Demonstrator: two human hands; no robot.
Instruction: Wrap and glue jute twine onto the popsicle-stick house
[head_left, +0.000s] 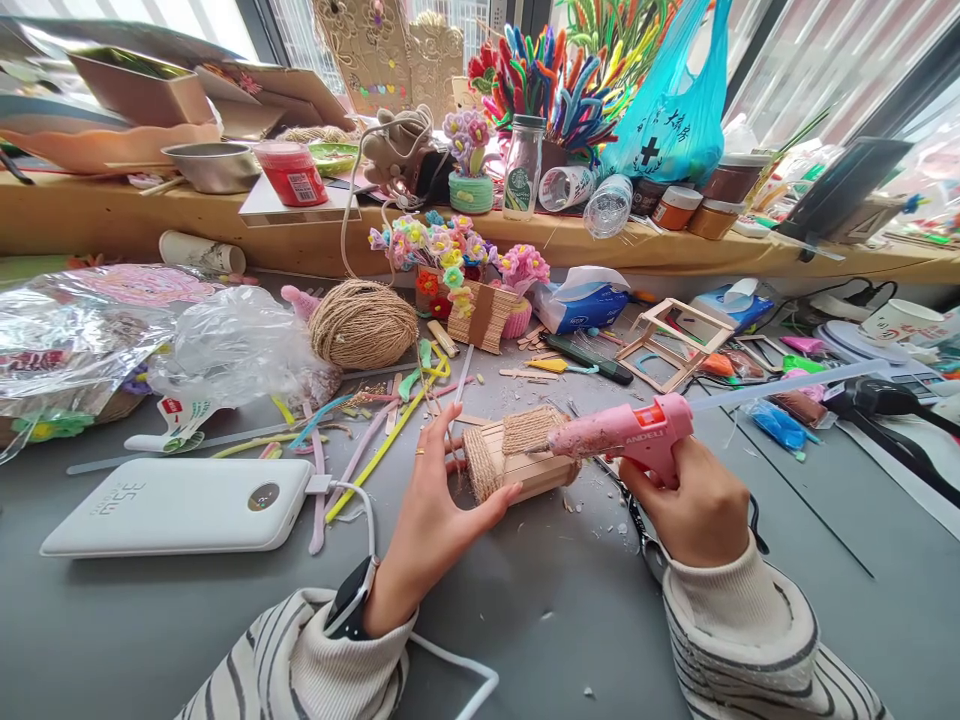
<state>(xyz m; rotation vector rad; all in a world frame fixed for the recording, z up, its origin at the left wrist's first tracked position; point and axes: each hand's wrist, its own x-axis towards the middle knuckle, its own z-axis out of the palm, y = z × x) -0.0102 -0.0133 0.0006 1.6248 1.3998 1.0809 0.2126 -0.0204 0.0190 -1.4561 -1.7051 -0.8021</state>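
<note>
My right hand [697,505] is wrapped round the handle of a pink hot glue gun [622,430]. Its nozzle points left, against or just over the twine-covered part of a small craft-stick barrel [536,480]. The barrel lies on its side on the grey table, with jute twine wound round its left end and a twine patch on top. My left hand [435,510] steadies its left end, thumb along the near side and fingers at the far side, partly hidden. A long clear glue stick [787,388] juts from the gun's back.
A ball of jute twine [364,323], pipe cleaners [375,455] and a wooden stick frame [675,340] lie beyond the barrel. At left sits a white power bank [180,505], its cable running beside my left wrist. Jars and a blue bag [667,110] crowd the ledge.
</note>
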